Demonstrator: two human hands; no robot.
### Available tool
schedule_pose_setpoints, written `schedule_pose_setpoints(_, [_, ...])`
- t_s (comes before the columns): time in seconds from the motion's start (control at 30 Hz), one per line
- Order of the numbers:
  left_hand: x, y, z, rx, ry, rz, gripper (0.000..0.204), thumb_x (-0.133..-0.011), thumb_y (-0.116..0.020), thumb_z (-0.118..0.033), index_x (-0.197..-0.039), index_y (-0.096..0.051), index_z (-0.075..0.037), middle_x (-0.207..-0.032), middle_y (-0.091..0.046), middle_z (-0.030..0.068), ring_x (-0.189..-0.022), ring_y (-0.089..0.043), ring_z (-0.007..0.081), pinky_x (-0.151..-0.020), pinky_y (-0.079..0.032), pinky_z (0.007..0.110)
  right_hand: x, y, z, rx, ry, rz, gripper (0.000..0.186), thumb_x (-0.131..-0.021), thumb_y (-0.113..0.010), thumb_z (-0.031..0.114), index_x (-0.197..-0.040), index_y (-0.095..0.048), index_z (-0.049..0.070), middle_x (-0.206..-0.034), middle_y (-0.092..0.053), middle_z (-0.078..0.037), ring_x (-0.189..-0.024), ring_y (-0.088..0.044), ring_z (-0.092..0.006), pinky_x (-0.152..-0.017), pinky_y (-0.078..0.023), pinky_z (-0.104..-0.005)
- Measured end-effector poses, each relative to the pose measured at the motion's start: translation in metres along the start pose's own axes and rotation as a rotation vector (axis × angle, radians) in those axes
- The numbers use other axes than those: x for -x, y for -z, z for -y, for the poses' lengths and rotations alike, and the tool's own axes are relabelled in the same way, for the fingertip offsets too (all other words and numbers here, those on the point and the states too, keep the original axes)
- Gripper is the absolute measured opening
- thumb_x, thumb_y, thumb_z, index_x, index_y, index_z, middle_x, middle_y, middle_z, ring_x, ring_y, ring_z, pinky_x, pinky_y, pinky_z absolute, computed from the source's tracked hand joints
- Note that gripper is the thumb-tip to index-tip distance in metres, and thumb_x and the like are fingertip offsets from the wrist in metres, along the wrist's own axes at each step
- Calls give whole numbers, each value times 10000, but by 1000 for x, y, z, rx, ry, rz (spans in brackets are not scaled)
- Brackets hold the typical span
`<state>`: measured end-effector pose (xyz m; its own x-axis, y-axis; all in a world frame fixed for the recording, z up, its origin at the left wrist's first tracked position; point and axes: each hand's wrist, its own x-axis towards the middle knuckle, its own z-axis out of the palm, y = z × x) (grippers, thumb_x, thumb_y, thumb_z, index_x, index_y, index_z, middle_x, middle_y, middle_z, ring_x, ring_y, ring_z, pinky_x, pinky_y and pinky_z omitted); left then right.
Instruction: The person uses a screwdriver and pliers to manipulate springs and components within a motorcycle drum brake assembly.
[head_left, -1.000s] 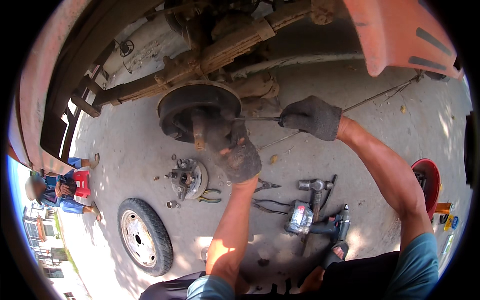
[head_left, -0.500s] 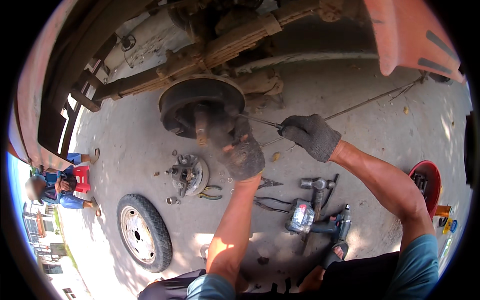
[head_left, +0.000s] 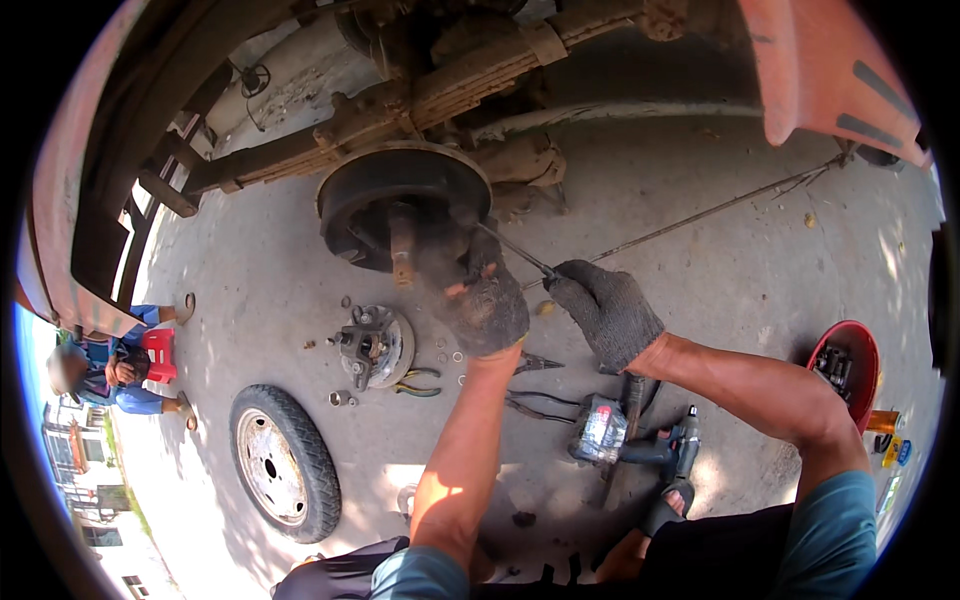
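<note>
A dark brake drum (head_left: 405, 200) with a rusty stub axle (head_left: 402, 245) hangs under the raised vehicle. My left hand (head_left: 488, 312), in a dirty dark glove, is at its lower right side. Its fingers curl inward there, but blur and shadow hide what they grip. In my gloved right hand (head_left: 605, 312) is a thin metal rod (head_left: 515, 248), much like a screwdriver, held closed in the fingers. The rod slants up and left, its far end at the drum beside my left fingertips. My right wrist covers the hammer's head, leaving its handle (head_left: 633, 400) visible.
A removed hub (head_left: 376, 346), pliers (head_left: 418, 384) and rings lie on the concrete. A wheel (head_left: 285, 465) stands lower left; a cordless impact wrench (head_left: 665, 450) lies by my foot. A red bowl (head_left: 850, 370) holds metal parts. Someone sits on a red stool (head_left: 160, 355) far left.
My right hand has moved down and slightly left, tilting the rod more steeply. It now covers the hammer's head. My left hand stays at the drum.
</note>
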<state>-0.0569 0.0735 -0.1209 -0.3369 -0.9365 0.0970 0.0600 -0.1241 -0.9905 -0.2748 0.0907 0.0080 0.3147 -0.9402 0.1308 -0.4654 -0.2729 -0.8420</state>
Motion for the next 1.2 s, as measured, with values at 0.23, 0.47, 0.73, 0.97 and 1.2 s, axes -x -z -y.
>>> schedule_pose_setpoints(0.23, [0,0,0,-45,37,-11,220,-1056,-516,-356,-1205,-630,-243,-1294,-684,130,-1146,-658,274,-953,-555,410,-12,8,-15,-410,-201,182,421,-1064,-566,352,-1155,-668,-46,-773,-684,-155,-634,-625,-200,-629,-508,-382])
schedule_pose_setpoints(0.47, [-15,11,-11,-1337,-289,197,244,-1045,-547,-371,-1219,-647,-232,-1267,-694,91,-1159,-657,263,-959,-555,384,-29,23,-18,131,116,-18,348,-1031,-607,298,-1137,-691,-22,-867,-718,-233,-773,-718,-366,-703,-554,-446])
schedule_pose_setpoints(0.73, [-31,13,29,-1783,-588,277,268,-1045,-556,-347,-1266,-625,-211,-1278,-680,34,-1172,-656,239,-965,-553,343,-69,69,-10,355,220,137,286,-991,-637,314,-1121,-713,70,-892,-724,-210,-846,-698,-426,-770,-549,-501])
schedule_pose_setpoints(0.97, [-11,5,-7,-424,13,145,257,-1051,-551,-374,-1251,-648,-245,-1262,-702,12,-1252,-630,274,-1061,-517,361,-65,77,16,581,307,71,284,-972,-655,328,-1095,-714,80,-825,-717,-194,-780,-699,-411,-721,-552,-488])
schedule_pose_setpoints(1.2, [-17,17,-35,-984,79,427,388,-1017,-533,-135,-1371,-579,16,-1306,-660,177,-1265,-606,288,-1162,-417,410,-71,90,48,728,302,132,307,-973,-640,371,-1112,-718,109,-870,-731,-189,-844,-705,-406,-765,-554,-507])
